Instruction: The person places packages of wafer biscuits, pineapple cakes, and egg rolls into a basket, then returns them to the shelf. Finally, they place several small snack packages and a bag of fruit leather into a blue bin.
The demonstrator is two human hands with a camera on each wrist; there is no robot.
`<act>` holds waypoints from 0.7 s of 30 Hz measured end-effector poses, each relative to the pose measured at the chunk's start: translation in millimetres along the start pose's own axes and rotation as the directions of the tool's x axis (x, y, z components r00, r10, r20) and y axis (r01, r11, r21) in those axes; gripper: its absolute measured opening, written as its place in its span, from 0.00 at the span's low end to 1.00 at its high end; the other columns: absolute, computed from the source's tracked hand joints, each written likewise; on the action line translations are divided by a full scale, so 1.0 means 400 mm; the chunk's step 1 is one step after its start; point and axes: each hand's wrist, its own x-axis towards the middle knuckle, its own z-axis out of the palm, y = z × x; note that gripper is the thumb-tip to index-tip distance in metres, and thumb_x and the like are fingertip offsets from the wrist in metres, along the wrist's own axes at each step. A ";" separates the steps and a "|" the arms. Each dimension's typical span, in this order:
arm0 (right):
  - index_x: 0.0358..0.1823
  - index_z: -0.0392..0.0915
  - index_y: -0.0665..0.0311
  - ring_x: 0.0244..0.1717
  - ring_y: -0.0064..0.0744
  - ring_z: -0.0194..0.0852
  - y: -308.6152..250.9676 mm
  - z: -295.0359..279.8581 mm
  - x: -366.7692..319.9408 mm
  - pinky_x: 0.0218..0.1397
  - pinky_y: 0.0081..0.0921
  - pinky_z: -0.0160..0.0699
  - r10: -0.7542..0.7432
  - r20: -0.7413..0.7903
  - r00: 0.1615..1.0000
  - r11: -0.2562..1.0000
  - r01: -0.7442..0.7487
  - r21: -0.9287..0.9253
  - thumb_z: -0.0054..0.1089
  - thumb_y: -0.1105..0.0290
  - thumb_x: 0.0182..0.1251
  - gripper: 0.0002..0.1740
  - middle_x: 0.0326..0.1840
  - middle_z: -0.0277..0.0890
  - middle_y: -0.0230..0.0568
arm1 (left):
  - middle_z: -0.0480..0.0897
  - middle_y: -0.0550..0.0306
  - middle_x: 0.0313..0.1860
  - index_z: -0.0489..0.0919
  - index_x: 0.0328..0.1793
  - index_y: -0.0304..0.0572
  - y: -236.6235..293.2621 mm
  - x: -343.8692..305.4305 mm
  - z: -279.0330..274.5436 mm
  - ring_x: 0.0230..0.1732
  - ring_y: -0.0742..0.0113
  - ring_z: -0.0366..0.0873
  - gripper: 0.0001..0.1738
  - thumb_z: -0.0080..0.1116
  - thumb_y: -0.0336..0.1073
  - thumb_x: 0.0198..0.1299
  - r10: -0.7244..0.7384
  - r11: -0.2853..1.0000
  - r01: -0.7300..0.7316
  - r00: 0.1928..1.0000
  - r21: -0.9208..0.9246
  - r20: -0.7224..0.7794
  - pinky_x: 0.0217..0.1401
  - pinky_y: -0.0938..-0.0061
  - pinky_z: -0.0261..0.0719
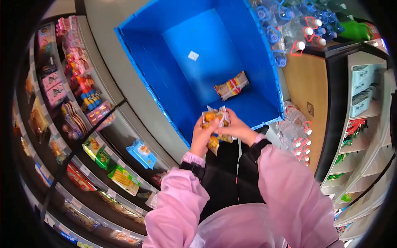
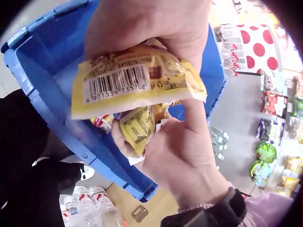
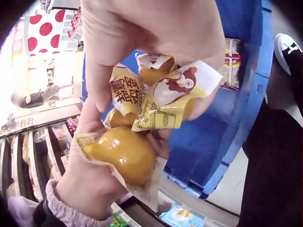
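Both hands are together over the near edge of a blue crate [image 1: 157, 62]. The left hand [image 1: 201, 138] [image 2: 147, 23] [image 3: 94, 175] grips a yellow-and-white packet [image 2: 142, 90] with a barcode; a round brown item [image 3: 125, 153] shows in clear wrap. Several small packets, one printed with a red hen [image 3: 177, 90], are bunched between the hands. The right hand [image 1: 240, 128] [image 2: 182, 156] [image 3: 156, 28] has its fingers curled round some of them. A larger red-and-yellow packet [image 1: 231, 85] [image 3: 233, 64] lies inside the crate, apart from the hands.
Shelves of packaged snacks [image 1: 99, 153] stand at the left. At the right are a wooden cabinet [image 1: 304, 82] with clear bottles [image 1: 291, 35] on top, more bottles [image 1: 293, 128] beside it, and a shelf unit [image 1: 357, 140]. The person's dark-clothed legs [image 1: 223, 173] are below the hands.
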 end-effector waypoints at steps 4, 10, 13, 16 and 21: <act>0.62 0.44 0.76 0.56 0.35 0.63 0.018 -0.049 0.123 0.59 0.27 0.62 0.040 0.017 0.999 0.997 -0.039 -0.073 0.72 0.65 0.39 0.54 0.54 0.63 0.49 | 0.76 0.55 0.46 0.68 0.54 0.35 -0.034 0.123 -0.019 0.46 0.69 0.74 0.26 0.62 0.37 0.52 0.026 0.998 -0.026 1.000 -0.056 -0.008 0.49 0.76 0.72; 0.62 0.46 0.76 0.55 0.35 0.64 0.111 -0.118 0.293 0.57 0.26 0.63 0.108 0.007 0.994 0.980 -0.105 -0.169 0.71 0.60 0.39 0.54 0.55 0.63 0.50 | 0.77 0.56 0.43 0.70 0.51 0.37 -0.127 0.292 -0.065 0.42 0.70 0.75 0.23 0.61 0.40 0.53 0.015 0.989 -0.020 0.999 -0.146 -0.038 0.45 0.78 0.73; 0.62 0.47 0.77 0.55 0.38 0.65 0.182 -0.154 0.374 0.57 0.27 0.63 0.116 -0.001 0.993 0.972 -0.114 -0.206 0.71 0.60 0.38 0.54 0.55 0.64 0.52 | 0.78 0.56 0.42 0.70 0.52 0.38 -0.172 0.370 -0.098 0.41 0.70 0.76 0.23 0.60 0.42 0.54 -0.038 0.990 0.032 0.999 -0.140 -0.034 0.43 0.77 0.74; 0.61 0.49 0.77 0.55 0.40 0.65 0.240 -0.176 0.449 0.57 0.27 0.63 0.165 -0.011 0.986 0.936 -0.160 -0.314 0.72 0.56 0.36 0.55 0.54 0.65 0.54 | 0.78 0.59 0.40 0.71 0.48 0.45 -0.214 0.432 -0.144 0.39 0.70 0.76 0.20 0.55 0.49 0.57 -0.102 0.990 0.104 0.995 -0.092 0.023 0.39 0.76 0.75; 0.56 0.56 0.81 0.51 0.41 0.69 0.302 -0.178 0.549 0.52 0.27 0.68 0.212 -0.061 0.975 0.893 -0.219 -0.394 0.72 0.55 0.33 0.52 0.50 0.68 0.56 | 0.79 0.59 0.38 0.73 0.46 0.45 -0.252 0.521 -0.202 0.37 0.69 0.77 0.19 0.56 0.49 0.56 -0.198 0.975 0.195 0.980 -0.102 -0.018 0.36 0.75 0.75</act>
